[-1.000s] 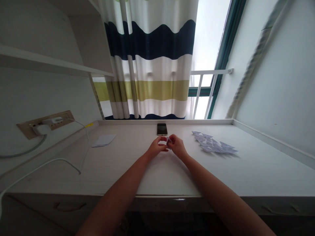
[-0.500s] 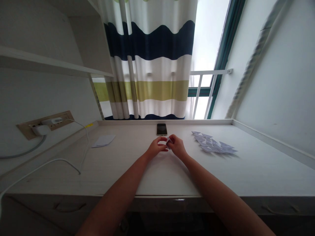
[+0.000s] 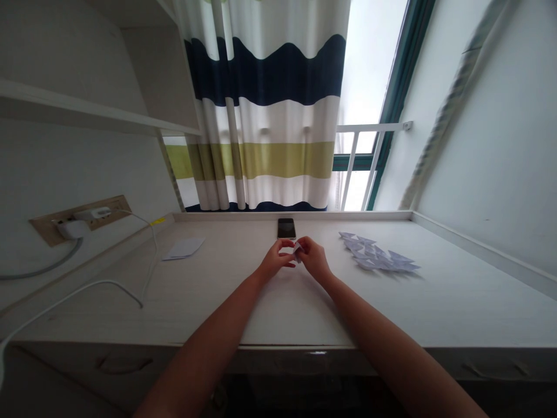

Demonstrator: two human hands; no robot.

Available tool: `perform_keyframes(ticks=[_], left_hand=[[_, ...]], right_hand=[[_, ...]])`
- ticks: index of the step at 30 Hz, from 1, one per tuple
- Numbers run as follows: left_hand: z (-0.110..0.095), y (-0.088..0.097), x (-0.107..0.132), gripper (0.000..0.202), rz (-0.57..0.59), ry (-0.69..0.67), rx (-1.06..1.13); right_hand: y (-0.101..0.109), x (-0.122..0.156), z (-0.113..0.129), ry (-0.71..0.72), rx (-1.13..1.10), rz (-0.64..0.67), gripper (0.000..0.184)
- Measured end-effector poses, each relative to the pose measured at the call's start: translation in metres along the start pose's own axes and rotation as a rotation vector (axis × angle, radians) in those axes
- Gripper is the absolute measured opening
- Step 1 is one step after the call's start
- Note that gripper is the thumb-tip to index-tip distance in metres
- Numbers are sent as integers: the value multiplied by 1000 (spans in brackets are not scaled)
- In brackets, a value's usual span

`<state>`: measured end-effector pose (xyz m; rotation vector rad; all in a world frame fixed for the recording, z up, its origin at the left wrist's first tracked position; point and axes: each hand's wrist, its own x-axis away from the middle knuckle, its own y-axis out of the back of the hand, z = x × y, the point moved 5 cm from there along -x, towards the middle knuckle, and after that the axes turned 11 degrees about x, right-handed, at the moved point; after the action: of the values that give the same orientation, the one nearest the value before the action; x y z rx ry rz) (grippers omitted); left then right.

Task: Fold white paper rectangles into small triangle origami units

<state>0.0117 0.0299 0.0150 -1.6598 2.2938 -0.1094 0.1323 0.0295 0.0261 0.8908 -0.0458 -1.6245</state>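
Note:
A small white folded paper piece is held just above the desk, between my two hands. My right hand pinches it from the right, with thumb and fingers closed on it. From the left, my left hand reaches in with curved fingers, and its fingertips meet the paper's near edge. A gap shows between the left index finger and the fingers below. Part of the paper is hidden behind the fingers. Just beyond the hands lies a dark phone.
Several folded white paper triangles lie in a group on the right of the white desk. Flat paper sheets rest on the left. A white cable runs from the wall socket across the desk's left side.
The paper piece has turned slightly in the fingers, and its white face shows a little more. Both hands stay in nearly the same place.

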Motion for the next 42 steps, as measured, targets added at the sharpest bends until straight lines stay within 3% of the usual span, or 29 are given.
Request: perform_keyframes(ticks=[6,10,20,28,35,42], left_hand=[[5,4,-1,29,-104,120,143],[6,5,0,27,-96,139,181],[7,12,-3,26,-128,128,228],[9,11,-3,25,-102,135,254],[4,12,-3,24,-143,110,228],[1,23,-7,25,-230,6,99]], right_hand=[[2,3,11,138,109,-38,5],[4,4,17,208,221,-74,6],[3,3,14,203,118,-57,9],[3,5,18,244,157,-55,17],[5,2,15,208,96,-47,18],[-7,-6,-5,-25,-217,161,15]])
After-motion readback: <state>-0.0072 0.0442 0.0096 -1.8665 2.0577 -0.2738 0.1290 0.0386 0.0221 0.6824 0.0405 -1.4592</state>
